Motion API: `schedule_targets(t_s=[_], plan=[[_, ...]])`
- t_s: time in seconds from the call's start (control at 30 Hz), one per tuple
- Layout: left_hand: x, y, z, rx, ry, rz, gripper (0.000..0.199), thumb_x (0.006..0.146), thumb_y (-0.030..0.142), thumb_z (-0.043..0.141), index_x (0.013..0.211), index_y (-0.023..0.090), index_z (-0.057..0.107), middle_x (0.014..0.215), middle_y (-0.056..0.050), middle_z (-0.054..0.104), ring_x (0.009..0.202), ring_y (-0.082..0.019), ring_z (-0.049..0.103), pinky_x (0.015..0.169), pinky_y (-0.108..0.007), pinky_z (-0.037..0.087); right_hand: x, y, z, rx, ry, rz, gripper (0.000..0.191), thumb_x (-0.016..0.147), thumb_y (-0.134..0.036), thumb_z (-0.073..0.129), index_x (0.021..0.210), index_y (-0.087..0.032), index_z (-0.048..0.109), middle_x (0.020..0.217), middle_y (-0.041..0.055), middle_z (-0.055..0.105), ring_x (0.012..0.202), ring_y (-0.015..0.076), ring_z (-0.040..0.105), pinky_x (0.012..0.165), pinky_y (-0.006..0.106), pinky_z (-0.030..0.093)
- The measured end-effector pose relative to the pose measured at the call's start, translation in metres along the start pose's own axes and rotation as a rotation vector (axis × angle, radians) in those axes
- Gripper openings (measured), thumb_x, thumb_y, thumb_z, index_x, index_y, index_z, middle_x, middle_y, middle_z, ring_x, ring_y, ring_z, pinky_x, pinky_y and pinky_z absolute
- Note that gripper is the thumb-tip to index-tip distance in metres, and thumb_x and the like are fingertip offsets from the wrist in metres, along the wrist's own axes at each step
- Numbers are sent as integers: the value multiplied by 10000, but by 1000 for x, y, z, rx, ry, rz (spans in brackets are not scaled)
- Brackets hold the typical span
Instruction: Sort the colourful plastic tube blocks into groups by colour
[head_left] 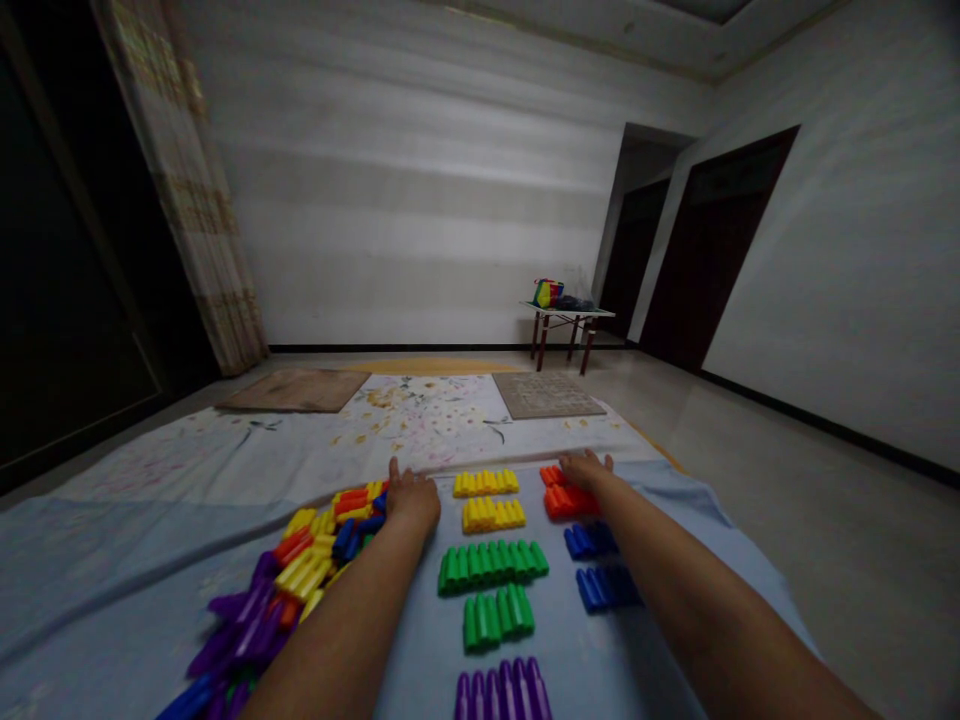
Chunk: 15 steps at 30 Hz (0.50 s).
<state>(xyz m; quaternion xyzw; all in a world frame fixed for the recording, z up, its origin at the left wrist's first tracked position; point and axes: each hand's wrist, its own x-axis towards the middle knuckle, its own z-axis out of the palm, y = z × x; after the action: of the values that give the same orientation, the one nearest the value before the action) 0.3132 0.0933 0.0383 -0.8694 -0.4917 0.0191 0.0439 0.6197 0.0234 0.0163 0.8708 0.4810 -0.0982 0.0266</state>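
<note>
Left hand is by the mixed pile, right hand at red pieces; whether fingers grip, I cannot tell.

Two yellow rows, two green rows, two blue rows and two orange-red rows of plastic pegs are being shown, plus one purple row, where six pegs are being seen. One mixed pile and two mats are being shown.
</note>
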Motion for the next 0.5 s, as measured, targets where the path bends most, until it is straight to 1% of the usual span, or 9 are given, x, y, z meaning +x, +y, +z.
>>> schedule_targets(t_s=[0.07,0.13,0.2,0.23,0.3,0.37,0.43,0.5], plan=[[-2,3,-6,-1,28,4,385,743,175,402,1029,181,659,1166,-121,627,1255,-301,392,1055,-582,-73,-5,1,-4,3,46,-20,419,895,-239,241,1152,-289,568,1322,52,499,1295,292,306,960,622,185],[-7,5,-17,-15,67,20,381,760,208,398,1050,208,645,1165,-91,633,1272,-291,372,1056,-585,-68,-13,6,-8,5,112,-42,395,882,-204,276,1118,-280,583,1266,51,551,1300,269,301,985,595,158],[-18,7,-30,-34,107,37,404,799,251,361,1128,226,595,1204,-68,610,1281,-278,359,1057,-596,-54,-24,15,-13,18,189,-41,394,890,-197,270,1136,-264,570,1234,65,573,1276,251,343,1000,546,175],[-26,8,-37,-47,131,49,418,820,271,335,1164,228,567,1229,-62,593,1281,-271,359,1060,-596,-44,-31,21,-15,29,224,-29,406,904,-211,242,1150,-251,563,1224,77,578,1248,246,383,997,510,210],[-51,9,-47,-80,193,85,430,852,297,292,1204,231,530,1266,-50,564,1267,-247,381,1080,-570,-16,-48,34,-15,58,284,2,469,931,-253,157,1162,-223,564,1206,95,587,1180,231,459,970,422,288],[-86,8,-48,-163,309,158,403,860,304,312,1173,229,554,1228,-54,593,1191,-222,467,1098,-536,61,-69,48,-10,87,324,22,530,941,-290,95,1176,-212,563,1205,85,590,1144,207,492,939,339,334],[-126,7,-39,-226,388,227,370,857,328,352,1132,230,580,1161,-55,634,1126,-219,525,1079,-520,184,-92,63,0,108,346,38,528,942,-310,99,1211,-210,542,1233,60,575,1157,188,484,941,294,339],[-166,5,-23,-228,512,313,339,837,321,407,1122,249,575,1123,-41,654,1057,-206,572,1040,-501,281,-116,79,16,130,362,59,504,938,-325,136,1244,-203,517,1270,42,548,1191,181,456,972,284,320]])
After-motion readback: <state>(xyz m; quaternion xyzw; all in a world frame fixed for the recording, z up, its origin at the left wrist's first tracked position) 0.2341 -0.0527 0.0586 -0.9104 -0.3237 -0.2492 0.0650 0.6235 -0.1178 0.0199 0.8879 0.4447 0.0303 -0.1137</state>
